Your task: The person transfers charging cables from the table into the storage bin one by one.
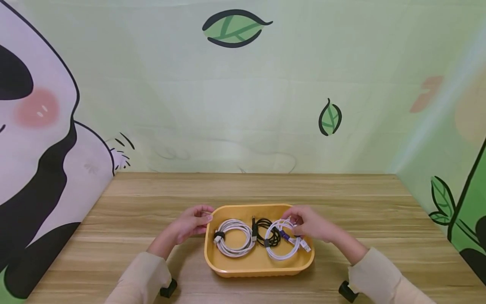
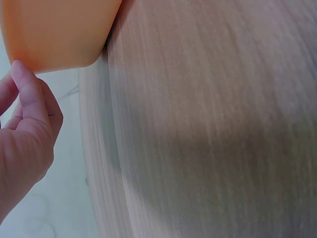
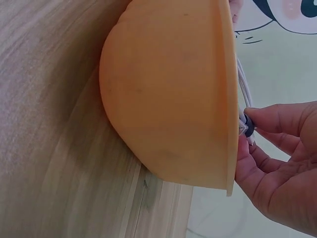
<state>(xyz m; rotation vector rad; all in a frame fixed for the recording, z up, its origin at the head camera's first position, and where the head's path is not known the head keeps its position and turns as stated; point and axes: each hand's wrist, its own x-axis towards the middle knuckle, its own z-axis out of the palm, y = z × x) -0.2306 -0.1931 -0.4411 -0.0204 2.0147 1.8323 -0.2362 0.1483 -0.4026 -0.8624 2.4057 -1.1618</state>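
Observation:
A yellow plastic basket (image 1: 262, 272) holds several coiled cables. My left hand (image 1: 191, 221) is at its left end, thumb and fingers gripping the rim; the left wrist view shows the thumb (image 2: 29, 91) against the basket's edge. With thumb and fingertips, my right hand (image 1: 309, 223) pinches a coiled white USB cable (image 1: 279, 257) at a dark tie (image 3: 249, 126), level with the basket's rim. Purple bits show on this coil, and its USB plug (image 1: 305, 245) points to the lower right. Part of the coil is hidden by the fingers.
Inside the basket, a thicker white coiled cable (image 1: 235, 255) with a black tie (image 1: 219, 234) lies at the left. A black coiled cable (image 1: 262, 223) sits in the middle, partly under the white one. The basket stands on a wooden table (image 1: 262, 188) before a printed backdrop (image 1: 171, 84).

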